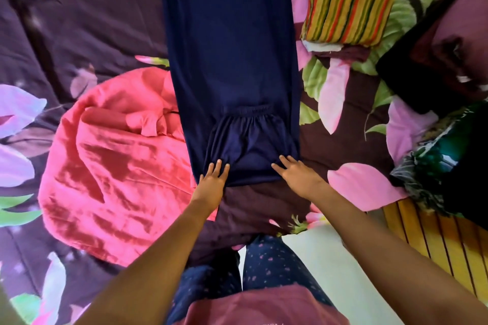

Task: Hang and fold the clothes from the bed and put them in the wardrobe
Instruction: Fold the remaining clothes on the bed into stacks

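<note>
Navy blue trousers (229,42) lie stretched lengthwise on the bed, their near end folded back so the elastic waistband (247,109) faces up. My left hand (212,182) presses flat on the near left corner of that fold, fingers straight. On the near right corner rests my right hand (297,174), also flat with fingers spread. A crumpled pink garment (111,166) lies to the left, partly under the trousers' edge. A folded striped yellow, green and red cloth (351,0) sits on top of a small pile at the upper right.
The bed has a dark floral cover (346,129) with pink petals and green leaves. Dark clothes (443,60) and a green patterned fabric (449,155) are heaped at the right edge. A yellow slatted surface (435,235) shows at the lower right.
</note>
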A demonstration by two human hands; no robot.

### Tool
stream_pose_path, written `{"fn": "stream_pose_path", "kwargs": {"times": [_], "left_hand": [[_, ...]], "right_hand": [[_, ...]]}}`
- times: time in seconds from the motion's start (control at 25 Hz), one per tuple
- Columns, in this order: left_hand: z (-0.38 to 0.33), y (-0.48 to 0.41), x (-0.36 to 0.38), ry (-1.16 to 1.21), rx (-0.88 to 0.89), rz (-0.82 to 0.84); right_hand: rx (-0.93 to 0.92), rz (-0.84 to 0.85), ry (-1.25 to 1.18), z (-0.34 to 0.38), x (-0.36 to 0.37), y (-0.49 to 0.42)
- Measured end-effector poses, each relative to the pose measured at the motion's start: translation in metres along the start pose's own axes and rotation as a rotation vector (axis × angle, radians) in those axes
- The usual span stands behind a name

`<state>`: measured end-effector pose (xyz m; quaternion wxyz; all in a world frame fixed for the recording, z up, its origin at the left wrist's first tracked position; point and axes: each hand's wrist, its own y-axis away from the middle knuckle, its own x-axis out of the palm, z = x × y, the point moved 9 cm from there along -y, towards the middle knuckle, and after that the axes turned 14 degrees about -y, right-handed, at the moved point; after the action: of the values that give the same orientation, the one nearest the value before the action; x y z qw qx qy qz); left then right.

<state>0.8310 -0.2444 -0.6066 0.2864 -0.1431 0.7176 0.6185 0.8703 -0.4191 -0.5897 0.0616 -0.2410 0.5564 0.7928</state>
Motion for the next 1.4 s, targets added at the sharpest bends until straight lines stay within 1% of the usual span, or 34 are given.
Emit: {"fn": "stream_pose_path", "kwargs": {"times": [0.08, 0.16, 0.24, 0.32, 0.36, 0.4, 0.44, 0.48, 0.52, 0.64, 0.72, 0.8, 0.84, 0.88, 0.92, 1.0, 1.04, 1.08, 1.2, 1.24, 1.32, 1.4], "left_hand": [[-0.009, 0.013, 0.002, -0.029, 0.071, 0.073], [-0.027, 0.033, 0.003, -0.050, 0.147, 0.141], [-0.054, 0.051, 0.012, -0.002, 0.247, 0.264], [-0.080, 0.072, 0.028, 0.056, 0.335, 0.435], [-0.089, 0.078, 0.033, 0.066, 0.351, 0.477], [-0.094, 0.082, 0.032, 0.087, 0.347, 0.481], [-0.094, 0.082, 0.025, 0.123, 0.325, 0.444], [-0.089, 0.078, 0.014, 0.155, 0.291, 0.386], [-0.081, 0.071, 0.001, 0.186, 0.250, 0.318], [-0.042, 0.045, -0.050, 0.296, 0.126, 0.098], [-0.004, 0.025, -0.086, 0.382, -0.048, -0.136], [0.025, 0.018, -0.115, 0.459, -0.211, -0.391], [0.027, 0.015, -0.121, 0.467, -0.227, -0.467], [0.021, 0.012, -0.122, 0.458, -0.198, -0.484], [0.009, 0.007, -0.116, 0.445, -0.149, -0.461], [-0.019, 0.001, -0.093, 0.436, -0.078, -0.378], [-0.029, -0.001, -0.078, 0.436, -0.064, -0.338], [-0.039, -0.002, -0.062, 0.423, -0.061, -0.294], [-0.057, -0.009, -0.016, 0.266, -0.077, -0.128], [-0.059, -0.011, -0.006, 0.193, -0.096, -0.092], [-0.060, -0.015, 0.003, 0.062, -0.133, -0.091], [-0.061, -0.017, 0.001, 0.021, -0.141, -0.094]], "right_hand": [[-0.018, 0.089, 0.034, -0.003, -0.001, 0.015], [-0.014, 0.209, 0.018, -0.008, 0.004, 0.034], [0.004, 0.374, -0.001, -0.011, 0.014, 0.059], [0.037, 0.568, 0.010, -0.009, 0.024, 0.092], [0.044, 0.641, 0.031, -0.007, 0.025, 0.104], [0.042, 0.674, 0.050, -0.004, 0.020, 0.112], [0.038, 0.666, 0.044, -0.004, 0.012, 0.111], [0.035, 0.623, 0.021, -0.005, -0.001, 0.107], [0.032, 0.541, -0.010, -0.009, -0.015, 0.094], [0.063, 0.179, -0.144, -0.032, -0.076, 0.051], [0.086, -0.100, -0.240, -0.047, -0.117, 0.028], [0.095, -0.341, -0.194, -0.052, -0.142, 0.020], [0.080, -0.414, -0.148, -0.051, -0.145, 0.019], [0.044, -0.454, -0.132, -0.048, -0.140, 0.020], [-0.010, -0.457, -0.146, -0.044, -0.129, 0.020], [-0.089, -0.360, -0.220, -0.040, -0.092, 0.019], [-0.087, -0.301, -0.232, -0.042, -0.071, 0.017], [-0.067, -0.245, -0.211, -0.047, -0.050, 0.015], [-0.035, -0.126, 0.009, -0.057, -0.002, 0.007], [-0.029, -0.119, 0.057, -0.059, 0.006, 0.004], [-0.019, -0.146, 0.103, -0.062, 0.007, -0.002], [-0.016, -0.151, 0.124, -0.058, 0.001, -0.005]]}}
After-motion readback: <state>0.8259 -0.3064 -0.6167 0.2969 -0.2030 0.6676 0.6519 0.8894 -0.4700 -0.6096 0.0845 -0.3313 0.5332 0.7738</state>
